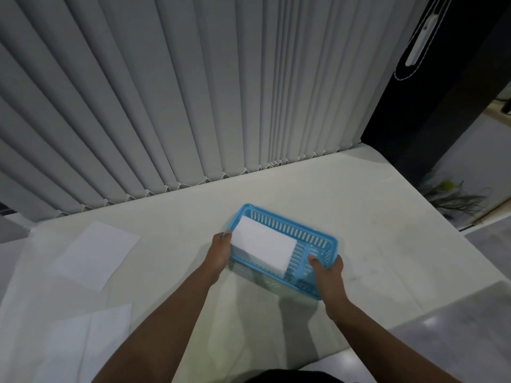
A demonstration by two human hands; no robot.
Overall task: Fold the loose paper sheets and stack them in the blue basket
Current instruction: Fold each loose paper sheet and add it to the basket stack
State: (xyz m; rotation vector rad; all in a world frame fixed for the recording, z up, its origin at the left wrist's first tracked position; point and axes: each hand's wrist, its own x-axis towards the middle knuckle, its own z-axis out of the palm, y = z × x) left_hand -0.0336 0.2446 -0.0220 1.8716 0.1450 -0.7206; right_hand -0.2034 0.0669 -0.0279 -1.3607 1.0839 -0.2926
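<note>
A blue basket (318, 239) sits slightly tilted on a pale table (359, 217), gripped at both ends, likely to steady or shift it. Folded white paper (262, 246) lies inside, toward its left end. The left hand (218, 252) is curled around the basket's left rim; the right hand (329, 275) clasps the near right corner, thumb inside. Loose unfolded sheets (96, 255) wait at the near left.

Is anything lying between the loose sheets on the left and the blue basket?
Nothing visible does. The table is bare between the nearer loose sheet and the blue basket. Only the left hand grips the basket's left end on that side; the right hand holds the other end.
</note>
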